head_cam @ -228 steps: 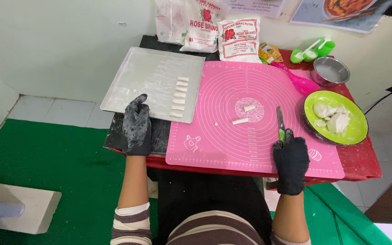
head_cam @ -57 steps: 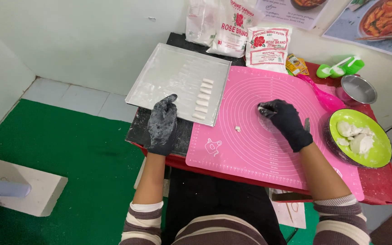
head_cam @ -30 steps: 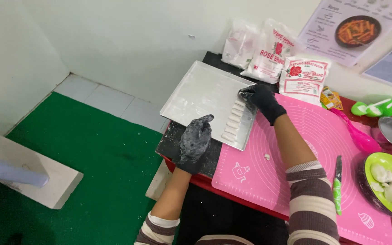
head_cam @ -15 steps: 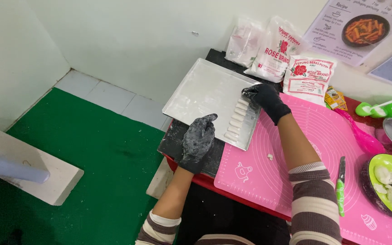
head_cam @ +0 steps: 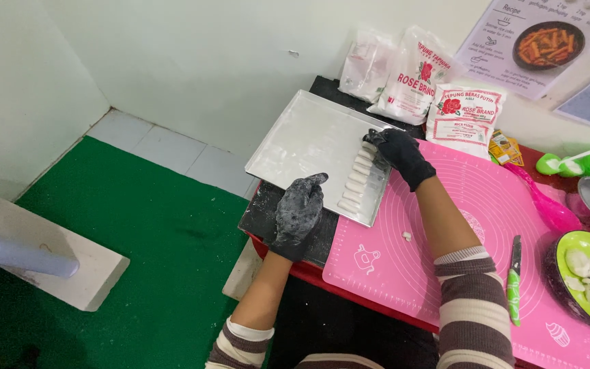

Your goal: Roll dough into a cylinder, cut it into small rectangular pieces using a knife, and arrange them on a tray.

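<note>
Dough sticks (head_cam: 357,174) lie in a column along the right edge of the floured metal tray (head_cam: 302,147), the gloved right hand (head_cam: 396,152) curled at the column's top, the left hand (head_cam: 299,212) resting flat, fingers together, on the dark surface (head_cam: 261,212).

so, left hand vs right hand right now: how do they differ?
The left hand lies flat on the dark board beside the tray, holding nothing; the right hand reaches over the tray's far end, fingertips at the top of the dough row. The left glove is heavily dusted white; the right is mostly clean black. Both wear black gloves.
</note>
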